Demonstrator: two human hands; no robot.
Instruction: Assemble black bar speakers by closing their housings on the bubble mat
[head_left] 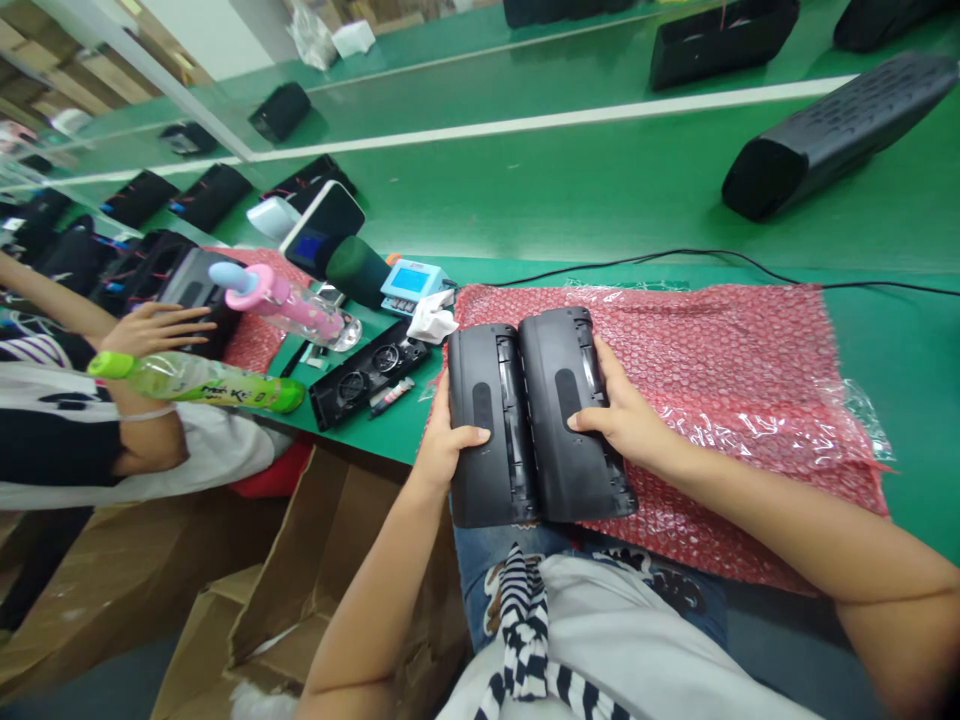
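Observation:
Two black plastic housing halves are held side by side over the near edge of the red bubble wrap [742,400]. My left hand [446,445] grips the left housing half [480,480], its thumb across the face beside an oval patch. Around the right housing half [574,470] my right hand [619,410] is closed, thumb on the face and fingers along the outer side. The long inner edges of the two pieces lie close together. Most fingers of both hands are hidden behind the pieces.
A black speaker panel [367,375], a green-capped bottle [217,385], a pink bottle [292,305] and a blue device [412,285] stand at left. A co-worker's hand [154,330] is beyond. A finished-looking speaker [832,140] lies at back right; cardboard boxes [300,560] are below.

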